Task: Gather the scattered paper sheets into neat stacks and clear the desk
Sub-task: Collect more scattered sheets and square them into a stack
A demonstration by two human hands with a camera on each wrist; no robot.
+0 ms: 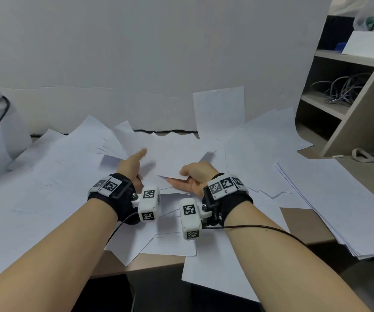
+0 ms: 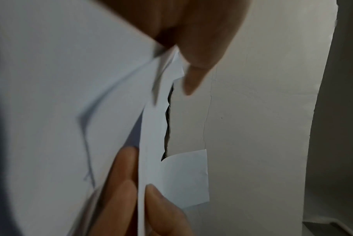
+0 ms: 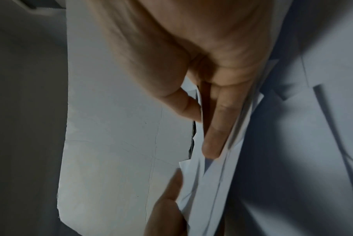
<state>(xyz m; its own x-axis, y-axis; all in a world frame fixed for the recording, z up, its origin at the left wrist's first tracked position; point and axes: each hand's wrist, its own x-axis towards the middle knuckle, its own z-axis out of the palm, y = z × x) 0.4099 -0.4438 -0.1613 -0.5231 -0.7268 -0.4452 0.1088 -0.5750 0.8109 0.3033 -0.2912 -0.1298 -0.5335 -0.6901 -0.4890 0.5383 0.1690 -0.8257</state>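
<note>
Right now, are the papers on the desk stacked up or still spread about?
Mostly spread: loose sheets overlap at odd angles across the desk; one stack lies at the right.

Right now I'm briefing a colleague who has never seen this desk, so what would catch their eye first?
The white paper sheets scattered in overlapping layers across nearly the whole desk, some hanging over its front edge. At the centre, the right hand pinches a sheet's near edge, and the left hand holds the sheets beside it, thumb out. On the right, a thicker paper stack lies in front of a shelf unit holding coiled cables.
</note>
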